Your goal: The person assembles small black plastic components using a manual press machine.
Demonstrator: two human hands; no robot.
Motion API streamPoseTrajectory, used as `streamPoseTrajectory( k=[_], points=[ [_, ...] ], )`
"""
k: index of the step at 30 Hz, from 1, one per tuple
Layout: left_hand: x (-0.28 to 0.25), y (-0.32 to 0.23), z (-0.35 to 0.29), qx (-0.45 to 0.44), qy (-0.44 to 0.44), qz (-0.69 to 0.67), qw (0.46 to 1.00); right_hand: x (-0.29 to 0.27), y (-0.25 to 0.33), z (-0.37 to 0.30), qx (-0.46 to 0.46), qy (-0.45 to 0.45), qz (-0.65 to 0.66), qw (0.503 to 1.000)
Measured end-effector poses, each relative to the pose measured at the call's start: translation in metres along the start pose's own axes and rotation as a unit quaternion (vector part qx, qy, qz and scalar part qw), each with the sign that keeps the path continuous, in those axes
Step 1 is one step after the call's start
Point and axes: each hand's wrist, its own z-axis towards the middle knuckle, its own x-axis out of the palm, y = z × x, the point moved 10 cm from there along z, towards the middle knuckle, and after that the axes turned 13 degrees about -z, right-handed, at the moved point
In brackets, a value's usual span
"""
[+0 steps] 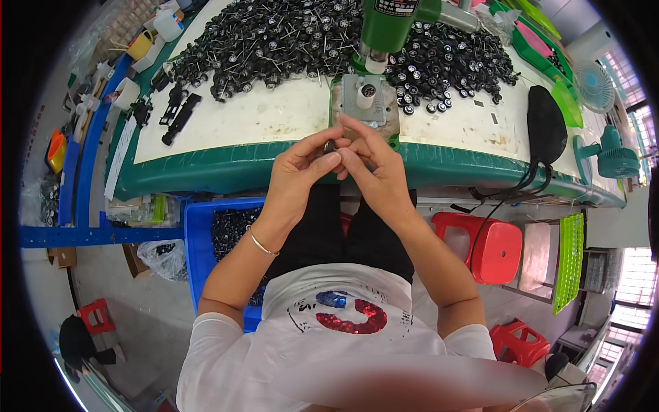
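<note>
Two hands meet at frame centre: left hand (299, 172) and right hand (374, 172), fingertips pressed together, pinching a small dark wheel part (330, 145), held close before the grey metal press fixture (366, 99) for easy reach. Behind, top centre: green press machine (392, 24), heaps of small black wheels on axles (268, 41). Lower left: blue plastic bin (199, 240). Right: red plastic stool (484, 247).

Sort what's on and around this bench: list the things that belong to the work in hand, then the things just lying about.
In use: left hand and right hand pinching a small dark part; green press; metal fixture; axle pile; wheel pile; blue bin.

Lying about: red stool; fan; black pouch; green basket.
</note>
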Motion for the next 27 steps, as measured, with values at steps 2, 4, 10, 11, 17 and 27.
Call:
streamPoseTrajectory(
  k=[2,4,10,11,17,27],
  points=[
    [-0.005,-0.007,0.008,0.030,-0.009,-0.033,0.999,-0.008,0.002,0.009,-0.006,-0.001,-0.033,0.999],
    [-0.009,-0.016,0.016,0.030,-0.009,-0.032,0.999,-0.028,0.009,0.017,-0.030,-0.047,-0.120,0.991],
    [-0.025,-0.024,0.043,0.021,-0.029,0.000,0.999,-0.066,0.023,0.064,-0.143,-0.131,-0.282,0.940],
    [-0.025,-0.024,0.045,0.010,-0.026,0.023,0.999,-0.067,0.019,0.070,-0.143,-0.132,-0.283,0.939],
    [-0.034,-0.028,0.054,0.022,-0.035,0.009,0.999,-0.052,0.029,0.076,-0.192,-0.060,-0.459,0.865],
    [-0.011,-0.040,0.090,0.002,-0.008,-0.015,1.000,-0.085,-0.016,0.088,-0.018,0.000,-0.186,0.982]
  ],
)
